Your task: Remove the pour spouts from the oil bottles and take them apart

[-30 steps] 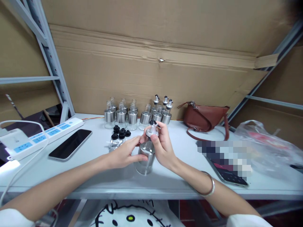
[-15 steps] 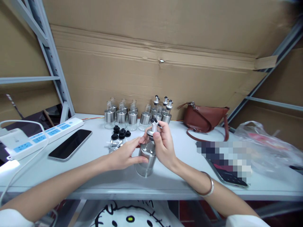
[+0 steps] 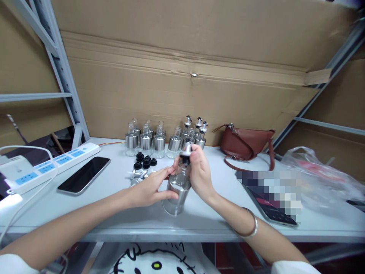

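Brown cardboard stands behind my pale table, held between grey metal uprights. Near the front edge, right before me, is the bottle: clear glass at the foot and shoulders, a brushed silver band round its middle, the whole leaning a little to my right. My left hand is closed about its side, thumb across the band, the other fingers mostly hidden behind. My right hand has the pourer pinched at the mouth, thumb and fingers drawn in close on it; it is silvery, with a black stopper below, and I cannot tell how deep that sits in the neck.

Farther back stand matching bottles, clear glass and silver, three of them at the right with pourers in their necks. Loose black stoppers and silvery pourer parts lie beyond my left hand. To the right, a brown handbag hides what it holds, and a see-through plastic bag shows something reddish, too blurred to name
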The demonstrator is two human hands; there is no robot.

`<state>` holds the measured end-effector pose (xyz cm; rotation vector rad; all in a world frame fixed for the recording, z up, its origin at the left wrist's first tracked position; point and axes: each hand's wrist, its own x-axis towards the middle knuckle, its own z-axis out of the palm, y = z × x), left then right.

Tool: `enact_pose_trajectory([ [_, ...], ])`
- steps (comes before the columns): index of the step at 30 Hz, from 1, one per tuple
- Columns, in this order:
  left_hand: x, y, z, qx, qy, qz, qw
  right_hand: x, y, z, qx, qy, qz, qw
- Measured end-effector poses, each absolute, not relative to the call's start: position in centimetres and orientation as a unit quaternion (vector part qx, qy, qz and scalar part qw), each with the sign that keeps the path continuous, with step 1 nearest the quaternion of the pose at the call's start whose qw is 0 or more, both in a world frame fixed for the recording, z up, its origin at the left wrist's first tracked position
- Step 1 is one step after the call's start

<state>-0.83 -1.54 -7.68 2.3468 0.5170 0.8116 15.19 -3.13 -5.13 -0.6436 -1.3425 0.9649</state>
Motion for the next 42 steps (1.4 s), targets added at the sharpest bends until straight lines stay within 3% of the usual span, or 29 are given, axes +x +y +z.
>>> enact_pose_trajectory([
  [13, -1.0, -1.6, -7.6, 0.886, 0.224, 0.286, 0.289, 15.6, -3.0, -5.0, -0.249, -0.557, 0.476, 0.634],
  [18, -1.2, -2.1, -7.2, 0.878, 0.25, 0.268, 0.308, 16.6, -2.4, -5.0, -0.251, -0.562, 0.407, 0.675],
  [23, -1.0, -1.8, -7.6, 0.836, 0.213, 0.333, 0.381, 18.3, -0.6, -4.5, -0.268, -0.523, 0.341, 0.733],
  [27, -1.0, -1.6, -6.9, 0.848, 0.191, 0.362, 0.337, 19.3, 0.3, -4.2, -0.273, -0.506, 0.316, 0.754],
  [34, -0.6, -2.2, -4.3, 0.893, 0.212, 0.296, 0.264, 20.2, 0.6, -3.9, -0.262, -0.513, 0.283, 0.767],
  [42, 1.0, 3.7, 0.1, 0.853, 0.268, 0.406, 0.19, 21.4, 1.1, -3.5, -0.259, -0.506, 0.236, 0.789],
])
